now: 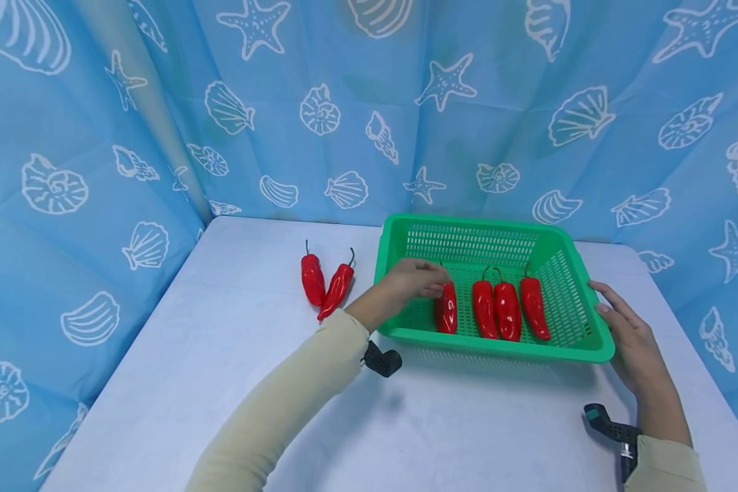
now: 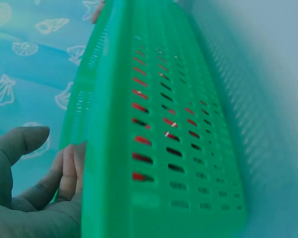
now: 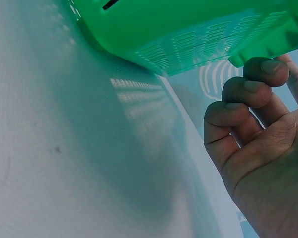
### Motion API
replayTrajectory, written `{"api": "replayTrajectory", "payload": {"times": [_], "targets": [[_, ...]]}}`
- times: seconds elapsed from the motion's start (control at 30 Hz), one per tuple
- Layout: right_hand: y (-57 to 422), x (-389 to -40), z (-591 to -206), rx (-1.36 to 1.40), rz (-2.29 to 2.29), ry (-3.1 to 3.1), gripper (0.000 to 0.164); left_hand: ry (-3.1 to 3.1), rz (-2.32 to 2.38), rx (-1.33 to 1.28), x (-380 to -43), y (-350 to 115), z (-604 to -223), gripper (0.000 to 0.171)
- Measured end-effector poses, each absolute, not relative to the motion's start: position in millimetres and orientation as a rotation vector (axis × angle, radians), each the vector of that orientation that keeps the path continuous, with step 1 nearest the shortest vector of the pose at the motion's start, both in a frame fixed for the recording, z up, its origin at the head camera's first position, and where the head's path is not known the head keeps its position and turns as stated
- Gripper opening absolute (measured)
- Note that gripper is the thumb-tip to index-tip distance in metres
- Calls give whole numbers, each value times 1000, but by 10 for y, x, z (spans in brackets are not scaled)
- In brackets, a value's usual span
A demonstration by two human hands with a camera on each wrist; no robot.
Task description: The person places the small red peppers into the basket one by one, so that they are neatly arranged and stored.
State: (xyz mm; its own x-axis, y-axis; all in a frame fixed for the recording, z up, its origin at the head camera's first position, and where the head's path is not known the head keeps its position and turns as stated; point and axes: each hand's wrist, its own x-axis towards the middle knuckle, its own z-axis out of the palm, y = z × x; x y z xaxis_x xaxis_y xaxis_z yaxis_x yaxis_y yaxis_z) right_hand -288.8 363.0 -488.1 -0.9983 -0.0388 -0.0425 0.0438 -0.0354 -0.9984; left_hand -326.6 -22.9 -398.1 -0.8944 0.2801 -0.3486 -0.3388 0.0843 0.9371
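Note:
My left hand (image 1: 419,279) reaches over the near left part of a green basket (image 1: 504,350), its fingers at the upper end of a red chili pepper (image 1: 447,316) lying inside. In the left wrist view the thumb (image 2: 25,141) stands apart from the fingers, whose tips are partly hidden behind the basket's rim (image 2: 107,148). Several more red peppers (image 1: 508,311) lie to the right on the basket floor. At the basket's right end, my right hand (image 1: 633,342) holds the rim with thumb and forefinger. Its other fingers (image 3: 248,94) curl loosely below the rim.
Two red peppers (image 1: 335,290) lie side by side on the white table (image 1: 221,328), left of the basket. A blue curtain (image 1: 320,89) with white shells hangs behind and along the sides. Each wrist carries a black camera mount (image 1: 381,359).

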Motion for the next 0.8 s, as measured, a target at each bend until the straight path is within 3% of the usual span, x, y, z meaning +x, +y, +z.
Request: {"api": "replayTrajectory", "payload": {"times": [0.8], "targets": [[3628,-2881,-4881,9,-2206,2147,49,1965,1951,39,-3078,-741,-3831,36]]}}
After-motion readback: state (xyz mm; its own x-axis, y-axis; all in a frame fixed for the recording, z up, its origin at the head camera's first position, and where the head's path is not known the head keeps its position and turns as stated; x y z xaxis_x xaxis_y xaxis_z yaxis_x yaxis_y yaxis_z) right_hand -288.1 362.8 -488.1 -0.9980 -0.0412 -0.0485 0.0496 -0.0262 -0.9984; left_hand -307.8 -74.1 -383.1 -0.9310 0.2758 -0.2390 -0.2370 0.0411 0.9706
